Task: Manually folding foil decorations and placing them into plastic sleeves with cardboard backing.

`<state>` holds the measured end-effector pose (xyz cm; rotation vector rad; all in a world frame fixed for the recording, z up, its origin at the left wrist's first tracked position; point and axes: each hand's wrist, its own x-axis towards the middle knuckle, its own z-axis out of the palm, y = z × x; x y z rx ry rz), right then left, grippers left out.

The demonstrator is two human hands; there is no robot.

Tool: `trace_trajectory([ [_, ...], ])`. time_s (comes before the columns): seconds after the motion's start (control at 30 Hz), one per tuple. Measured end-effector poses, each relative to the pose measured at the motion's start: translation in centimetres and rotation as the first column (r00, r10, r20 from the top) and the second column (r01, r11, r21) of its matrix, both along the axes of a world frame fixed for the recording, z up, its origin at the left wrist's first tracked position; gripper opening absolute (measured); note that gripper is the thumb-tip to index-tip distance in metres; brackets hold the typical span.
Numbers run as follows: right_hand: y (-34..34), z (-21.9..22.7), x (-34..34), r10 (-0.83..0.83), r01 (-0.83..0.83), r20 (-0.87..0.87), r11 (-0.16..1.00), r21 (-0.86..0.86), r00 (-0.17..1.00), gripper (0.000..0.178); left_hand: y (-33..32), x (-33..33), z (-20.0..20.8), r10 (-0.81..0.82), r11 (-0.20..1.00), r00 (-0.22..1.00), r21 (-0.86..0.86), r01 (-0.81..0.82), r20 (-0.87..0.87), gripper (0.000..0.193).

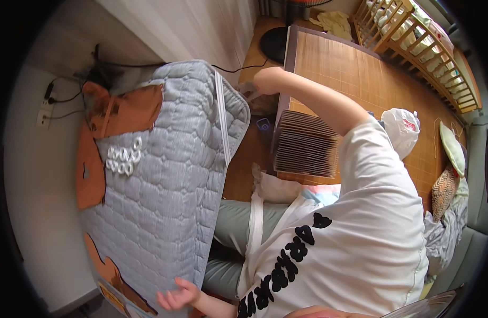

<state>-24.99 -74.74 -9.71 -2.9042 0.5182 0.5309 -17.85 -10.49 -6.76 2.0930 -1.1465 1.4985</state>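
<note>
A grey quilted pad (164, 122) covers the surface in front of me. Several small white ring-shaped pieces (123, 160) lie on it in rough rows. My left hand (178, 294) is over the pad's near edge, its fingers apart and nothing in them. My right arm stretches past the far corner of the pad. There my right hand (269, 80) is bent down and closed at a crumpled, see-through plastic bag (261, 105). Its fingertips are mostly hidden and blurred, so what they hold cannot be made out. A white elastic band (221, 114) crosses the pad's corner.
Orange-brown printed shapes (90, 175) border the pad. Beside my right arm stands a brown block of many thin layers (306, 144), next to a bamboo mat (334, 63). A white plastic bag (400, 130), a wooden crib (429, 58) and a black fan base (274, 45) are further off.
</note>
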Motion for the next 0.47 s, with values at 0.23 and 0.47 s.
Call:
trace_trajectory([
  [0.23,-9.9,-21.2,10.7,0.286,-0.277,-0.123,0.957,0.084,0.95,0.041,-10.9,2.9,3.9,0.439,0.78,0.82,0.608,-0.144,-0.368,0.1],
  [0.47,-5.4,-25.2,19.1,-0.085,0.229,-0.345,0.887,0.4,0.935,0.061,-9.8,3.0,4.8,0.515,0.731,0.721,0.677,-0.086,-0.464,0.1],
])
